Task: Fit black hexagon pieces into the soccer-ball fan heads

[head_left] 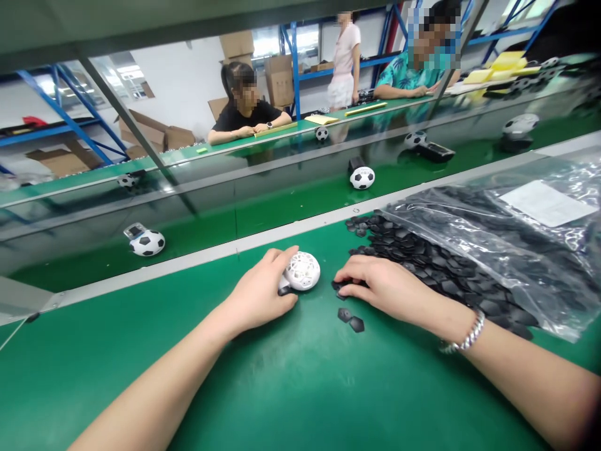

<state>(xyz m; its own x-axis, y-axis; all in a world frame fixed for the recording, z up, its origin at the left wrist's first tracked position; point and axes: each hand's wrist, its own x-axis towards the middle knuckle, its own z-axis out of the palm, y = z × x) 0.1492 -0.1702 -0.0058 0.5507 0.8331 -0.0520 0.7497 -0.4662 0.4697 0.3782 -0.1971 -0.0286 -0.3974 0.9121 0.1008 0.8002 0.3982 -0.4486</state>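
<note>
My left hand (265, 285) is wrapped round a white football-patterned shell (303, 271) on the green tabletop (263, 382). Openings show in the shell's upper face, and a dark part sits beside it under my fingers. To its right, my right hand (375, 285) has thumb and fingers closed on a small black pentagon piece (339, 289) at the table surface. Two more black pentagon pieces (351, 319) lie just below that hand, touching each other. Behind my right wrist spreads a heap of black pentagon pieces (432, 260), partly under a clear plastic bag (526, 282).
Beyond the pale metal rail (211, 254) runs a green conveyor belt (263, 213). It carries black-and-white football units, including one at left (148, 242) and one mid-belt (362, 177). Several people are across the line, among them a person in black (256, 116). Cardboard boxes (154, 131) stand behind.
</note>
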